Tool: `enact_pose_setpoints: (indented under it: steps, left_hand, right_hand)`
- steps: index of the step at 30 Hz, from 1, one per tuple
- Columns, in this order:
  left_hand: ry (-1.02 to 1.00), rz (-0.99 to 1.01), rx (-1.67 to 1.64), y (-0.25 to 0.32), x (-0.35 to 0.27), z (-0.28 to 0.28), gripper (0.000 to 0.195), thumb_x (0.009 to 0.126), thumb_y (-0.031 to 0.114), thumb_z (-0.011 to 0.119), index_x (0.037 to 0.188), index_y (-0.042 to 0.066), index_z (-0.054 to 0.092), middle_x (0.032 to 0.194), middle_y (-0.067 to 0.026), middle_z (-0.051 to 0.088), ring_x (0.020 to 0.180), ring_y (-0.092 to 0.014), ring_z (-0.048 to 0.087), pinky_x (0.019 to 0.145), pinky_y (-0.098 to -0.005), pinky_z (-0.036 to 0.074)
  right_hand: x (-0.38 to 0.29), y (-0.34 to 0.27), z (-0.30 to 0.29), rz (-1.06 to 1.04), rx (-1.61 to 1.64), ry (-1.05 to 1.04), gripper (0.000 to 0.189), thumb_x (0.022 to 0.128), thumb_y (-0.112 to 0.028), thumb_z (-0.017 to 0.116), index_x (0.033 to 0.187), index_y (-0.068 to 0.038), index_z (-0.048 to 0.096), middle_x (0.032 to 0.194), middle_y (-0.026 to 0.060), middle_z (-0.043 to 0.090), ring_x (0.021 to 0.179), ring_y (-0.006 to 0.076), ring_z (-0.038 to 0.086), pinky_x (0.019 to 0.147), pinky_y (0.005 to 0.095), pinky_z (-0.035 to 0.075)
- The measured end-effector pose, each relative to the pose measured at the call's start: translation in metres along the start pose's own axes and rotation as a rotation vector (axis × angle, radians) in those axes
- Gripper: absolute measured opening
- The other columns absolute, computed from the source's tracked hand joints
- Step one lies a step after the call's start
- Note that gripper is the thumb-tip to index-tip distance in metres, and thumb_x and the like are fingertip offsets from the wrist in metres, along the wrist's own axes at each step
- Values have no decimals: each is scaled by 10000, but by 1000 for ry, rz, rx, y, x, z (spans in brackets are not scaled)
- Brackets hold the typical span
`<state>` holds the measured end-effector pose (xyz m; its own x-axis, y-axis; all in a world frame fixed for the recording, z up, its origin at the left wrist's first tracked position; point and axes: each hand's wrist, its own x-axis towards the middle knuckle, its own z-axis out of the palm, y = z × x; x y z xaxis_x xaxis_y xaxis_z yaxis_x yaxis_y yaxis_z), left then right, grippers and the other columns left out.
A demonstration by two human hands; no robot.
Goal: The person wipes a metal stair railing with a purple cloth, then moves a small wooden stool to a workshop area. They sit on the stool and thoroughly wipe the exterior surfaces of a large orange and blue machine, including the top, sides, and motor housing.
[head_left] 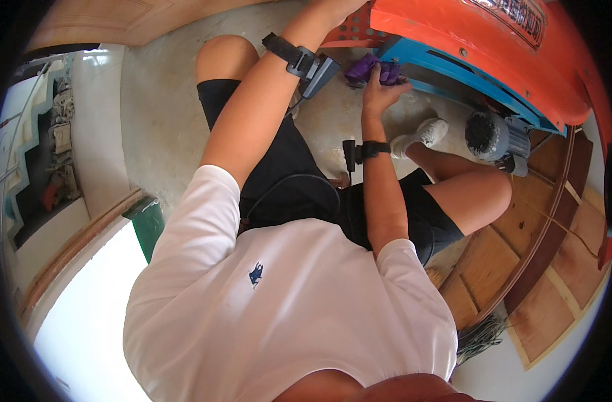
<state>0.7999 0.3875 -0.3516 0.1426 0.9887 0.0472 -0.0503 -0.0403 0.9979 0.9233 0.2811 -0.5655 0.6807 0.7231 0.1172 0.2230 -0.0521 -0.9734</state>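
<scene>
My right hand [383,95] grips a crumpled purple cloth [358,69], thumb on the near side, low by the blue metal frame [456,63] of a machine. Above that frame sits the machine's orange sheet-metal housing [466,30], which bears a plate with writing. My left hand [338,9] reaches up to the top edge of the view, near an orange perforated panel [353,27]. Its fingers are cut off, so what they hold or touch is hidden. Each forearm wears a black strap with a small device.
A grey electric motor [491,135] stands right of the frame, near my right shoe [431,131]. Wooden panels [512,221] lean at the far right, with a bundle of wires [481,339] below. A wooden door [105,20] is at upper left, above concrete floor [160,110].
</scene>
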Motion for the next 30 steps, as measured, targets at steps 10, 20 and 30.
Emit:
enact_pose_setpoints:
  steps: [10,20,30]
  left_hand:
    - [-276,137,245,-30,-24,-47,370,982,307,489,725,44,452,654,36,437,612,-60,379,545,-289,312]
    - [-1297,-719,688,-147,-95,0,672,909,650,424,999,16,628,864,-121,629,737,-221,621,632,-346,519]
    - [-652,-811,630,-206,-53,7,738,870,402,561,1378,-81,330,1224,-189,540,891,-249,600,710,-368,524]
  right_hand:
    - [44,60,-16,348,293,-136,677,857,-223,670,1343,59,293,1329,221,423,1131,344,533,950,444,475]
    - [54,54,-32,702,470,-305,674,983,-372,449,1475,-80,94,1443,175,319,1210,341,484,893,486,519]
    - [7,3,-11,617,484,-258,476,932,-276,550,1246,-52,271,1255,175,428,1101,310,530,811,471,548]
